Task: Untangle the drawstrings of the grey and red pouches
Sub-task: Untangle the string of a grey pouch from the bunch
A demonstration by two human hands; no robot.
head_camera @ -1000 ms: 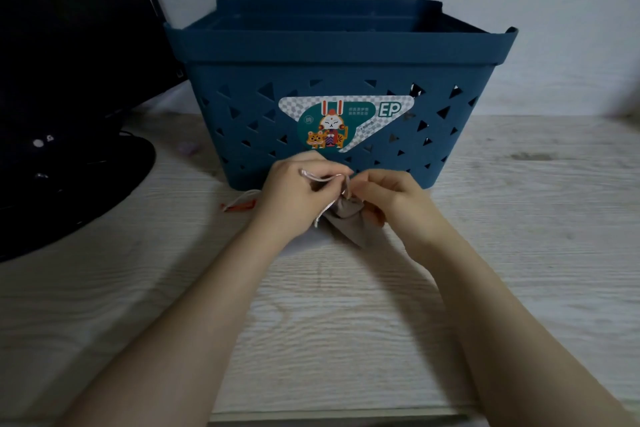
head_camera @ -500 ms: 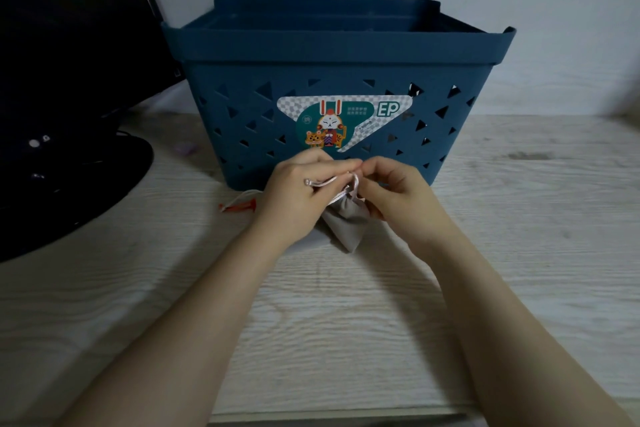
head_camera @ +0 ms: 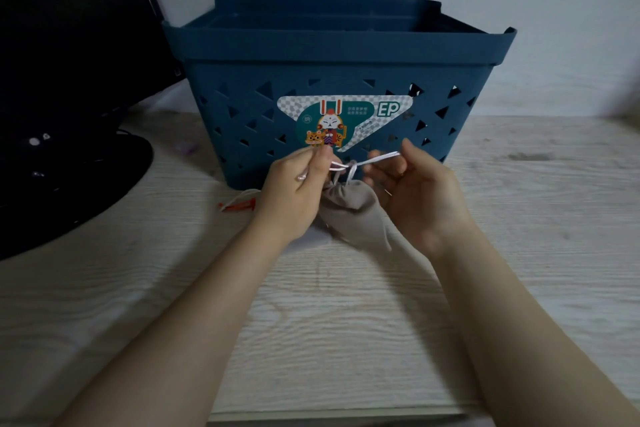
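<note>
Far left on the bench (head_camera: 519, 218), a black monitor stand (head_camera: 69, 184) sits well clear of the work. Next I see a scrap of the red pouch (head_camera: 239, 207) with a pale cord, lying flat just beside my left wrist; most of it is hidden behind the arm, so I cannot tell how it connects to the knot.

My left hand (head_camera: 294, 191) has its grip clamped on one white drawstring (head_camera: 337, 166), pinched between thumb and fingers. The cord looks thin, smooth and slippery, so I judge a firm fingertip pinch close to the crossing is the place to hold; further out it would likely slide.

Between my hands the grey pouch (head_camera: 349, 208) hangs bunched at its neck, its bottom resting on the bench in front of the blue basket (head_camera: 346, 55). It reads as light, soft cloth that will follow any tug, so pulling the cords apart may just drag it along.

My right hand (head_camera: 415, 191) pinches the other end of the cord up near the fingertips, drawing it taut toward the right.
</note>
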